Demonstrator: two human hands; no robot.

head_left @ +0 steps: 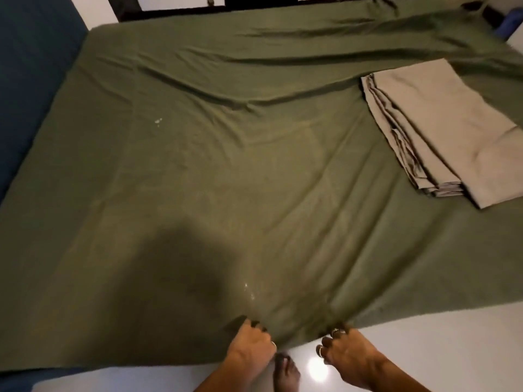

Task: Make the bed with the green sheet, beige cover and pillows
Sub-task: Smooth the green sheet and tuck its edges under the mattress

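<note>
Head view: both hands grip the near edge of the green sheet [198, 179], the left hand [252, 345] and right hand [346, 352] close together, fingers curled into the cloth. Ahead of them the sheet spreads wrinkled over the bed. Beyond the right hand lies the folded beige cover [441, 128]. A bare foot [285, 372], apparently, shows between the wrists.

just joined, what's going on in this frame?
A person is making a bed. Both hands, the left hand and the right hand, grip the near edge of the green sheet, which is spread over the mattress but has wrinkles, mostly toward the far right corner. The beige cover lies folded on the sheet at the right side, untouched. No pillows are in view. A bare foot shows on the glossy floor between the arms.
</note>
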